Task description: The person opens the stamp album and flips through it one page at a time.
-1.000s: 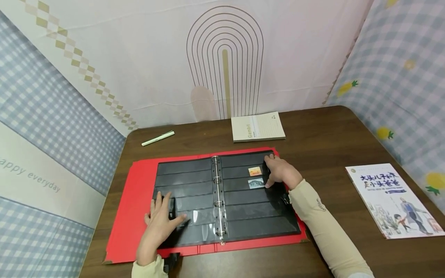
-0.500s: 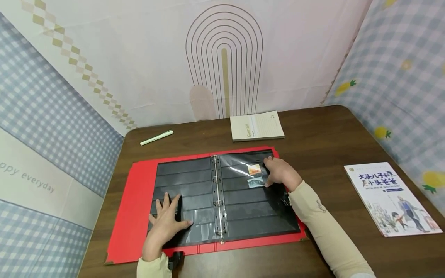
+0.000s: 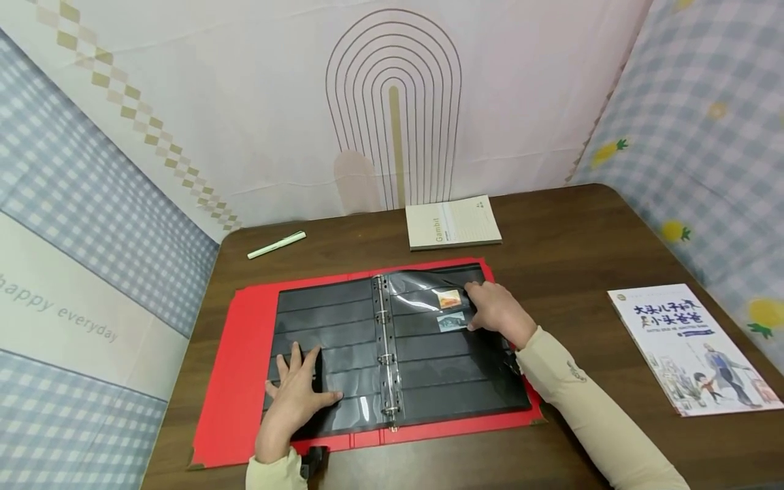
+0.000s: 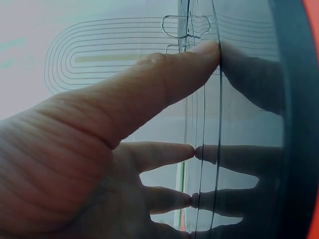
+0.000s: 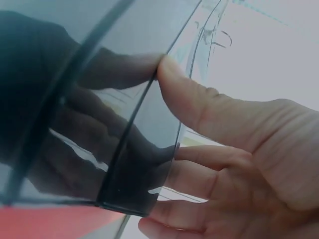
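A red stamp album [image 3: 229, 381] lies spread on the table, with black strip-pocket pages held by metal rings [image 3: 384, 340]. On its left page [image 3: 331, 327] my left hand [image 3: 292, 398] rests with fingers spread; the left wrist view shows the thumb [image 4: 164, 74] and fingertips touching the glossy sheet. My right hand [image 3: 497, 309] pinches the outer edge of the right page [image 3: 441, 371], thumb on top and fingers at the edge in the right wrist view. That page bulges near its top. Beside this hand, an orange stamp [image 3: 449, 299] sits above a blue-grey stamp [image 3: 452, 322].
A pale green pen [image 3: 277, 245] lies at the back left of the brown table [image 3: 569, 238]. Behind the album is a cream notebook [image 3: 453, 223]. A white picture book [image 3: 692, 350] lies at the far right. Patterned cloths hang around the table.
The right page has come up slightly near its top and bulges, showing bright glare, with my right hand at its edge. My left hand has slid a little rightward, fingers spread wider.
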`<state>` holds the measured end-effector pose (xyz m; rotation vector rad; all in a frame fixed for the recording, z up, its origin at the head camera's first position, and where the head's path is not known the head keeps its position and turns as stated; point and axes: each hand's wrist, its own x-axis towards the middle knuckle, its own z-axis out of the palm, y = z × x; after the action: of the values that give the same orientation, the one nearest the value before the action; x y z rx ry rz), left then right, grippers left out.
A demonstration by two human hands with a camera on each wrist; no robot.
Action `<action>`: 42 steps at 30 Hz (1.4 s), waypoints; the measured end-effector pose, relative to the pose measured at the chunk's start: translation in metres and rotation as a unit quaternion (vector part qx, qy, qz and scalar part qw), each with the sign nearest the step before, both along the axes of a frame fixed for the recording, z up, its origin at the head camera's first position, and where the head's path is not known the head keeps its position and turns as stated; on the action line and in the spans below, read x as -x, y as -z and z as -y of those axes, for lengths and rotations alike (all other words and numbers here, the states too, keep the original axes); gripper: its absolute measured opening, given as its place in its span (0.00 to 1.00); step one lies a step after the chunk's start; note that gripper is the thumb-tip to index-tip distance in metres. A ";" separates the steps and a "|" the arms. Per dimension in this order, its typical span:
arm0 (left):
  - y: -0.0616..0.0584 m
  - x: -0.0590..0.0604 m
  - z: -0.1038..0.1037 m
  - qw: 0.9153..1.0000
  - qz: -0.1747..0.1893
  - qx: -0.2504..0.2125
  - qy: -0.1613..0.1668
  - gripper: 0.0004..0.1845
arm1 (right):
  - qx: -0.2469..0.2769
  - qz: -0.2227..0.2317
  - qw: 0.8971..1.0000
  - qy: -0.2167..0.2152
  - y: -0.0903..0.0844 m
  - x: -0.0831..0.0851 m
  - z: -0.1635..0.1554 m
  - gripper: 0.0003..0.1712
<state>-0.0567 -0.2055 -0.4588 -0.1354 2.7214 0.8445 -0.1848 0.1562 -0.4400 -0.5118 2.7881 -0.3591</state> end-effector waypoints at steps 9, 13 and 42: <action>0.001 -0.001 0.001 1.000 0.000 -0.002 -0.008 0.53 | 0.013 -0.019 1.000 0.006 0.006 0.002 -0.003 0.43; 0.002 -0.002 0.004 1.000 0.002 -0.002 -0.007 0.52 | 0.005 -0.007 1.000 0.015 0.008 0.008 -0.001 0.50; 0.002 0.000 0.001 1.000 0.002 0.006 0.002 0.53 | 0.144 0.028 0.989 -0.012 0.010 0.014 -0.030 0.62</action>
<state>-0.0566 -0.2062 -0.4604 -0.1331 2.7220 0.8248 -0.1987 0.1862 -0.4505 -0.5877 2.6857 -0.7643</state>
